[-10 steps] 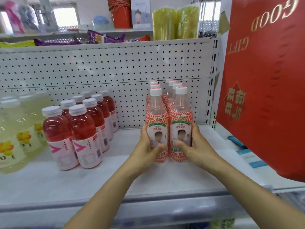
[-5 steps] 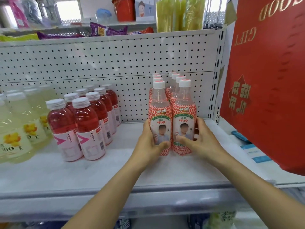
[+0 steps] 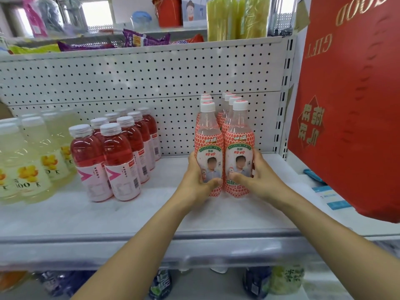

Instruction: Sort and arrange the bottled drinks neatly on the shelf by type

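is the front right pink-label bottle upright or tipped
Upright: the bottle stands base-down on the shelf, cap on top, right hand gripping it.

White shelf (image 3: 151, 213) with upright rows of pale yellow bottles (image 3: 28, 161), red bottles (image 3: 118, 156) and pink-patterned bottles (image 3: 238, 137), left to right

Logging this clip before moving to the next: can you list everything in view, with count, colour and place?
scale-patterned bottles: eight, red-and-white labels, white caps, two rows right of centre
red drink bottles: about eight, two rows, left of centre
pale yellow bottles: several, far left
shelf: one, white, pegboard back
gift box: one, red, right edge
snack packets: several, purple and yellow, upper shelf
lower-shelf bottles: several, blurred, below
left hand: fingers curled round the front left patterned bottle
right hand: fingers curled round the front right one
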A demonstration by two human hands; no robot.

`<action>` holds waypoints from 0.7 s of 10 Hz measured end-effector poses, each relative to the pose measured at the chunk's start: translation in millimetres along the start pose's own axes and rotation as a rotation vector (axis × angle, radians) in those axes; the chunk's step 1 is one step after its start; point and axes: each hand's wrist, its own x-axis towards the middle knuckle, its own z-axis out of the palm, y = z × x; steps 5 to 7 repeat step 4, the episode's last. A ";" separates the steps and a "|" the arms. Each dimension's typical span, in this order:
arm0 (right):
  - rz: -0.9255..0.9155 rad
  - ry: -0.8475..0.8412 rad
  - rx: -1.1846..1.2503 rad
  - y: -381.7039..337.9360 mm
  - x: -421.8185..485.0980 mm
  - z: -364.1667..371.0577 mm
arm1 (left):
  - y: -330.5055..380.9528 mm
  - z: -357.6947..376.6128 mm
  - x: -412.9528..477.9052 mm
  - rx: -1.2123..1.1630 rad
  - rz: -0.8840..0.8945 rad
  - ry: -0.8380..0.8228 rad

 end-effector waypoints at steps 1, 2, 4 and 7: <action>0.016 0.007 0.023 -0.5 1.1 1.9 | 0.9 0.3 1.0 0.012 -0.015 0.009; 0.033 -0.007 0.043 -4.1 0.8 3.2 | 5.8 -0.7 -2.3 0.034 -0.041 0.016; 0.115 -0.003 -0.114 5.6 -12.4 8.7 | 23.9 0.2 -45.3 0.224 -0.057 0.048; 0.115 -0.003 -0.114 5.6 -12.4 8.7 | 23.9 0.2 -45.3 0.224 -0.057 0.048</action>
